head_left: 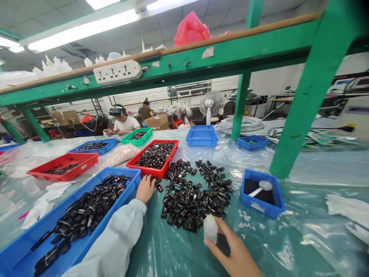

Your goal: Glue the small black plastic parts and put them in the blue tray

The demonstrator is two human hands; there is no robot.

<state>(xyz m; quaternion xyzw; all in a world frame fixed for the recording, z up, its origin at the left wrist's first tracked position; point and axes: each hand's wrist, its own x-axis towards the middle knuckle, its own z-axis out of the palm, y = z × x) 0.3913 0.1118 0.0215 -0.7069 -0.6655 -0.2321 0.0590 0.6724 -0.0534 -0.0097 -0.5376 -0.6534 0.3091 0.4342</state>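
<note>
My left hand (146, 188) rests between the long blue tray (95, 234) and the red tray (165, 167), fingers toward the red tray's near corner; whether it touches a part there is too small to tell. Small black parts fill the red tray and lie heaped in the blue one. My right hand (233, 246) holds a small white bottle (210, 230) between thumb and fingers at the near edge of a loose pile of black parts (190, 200) on the green table surface (178, 257).
Right of the pile, a blue bin (263, 209) holds black material and a white spoon (263, 186). A green post (305, 92) rises behind it. White gloves (348, 209) lie far right. An overhead shelf (173, 63) spans the table. Two people sit beyond.
</note>
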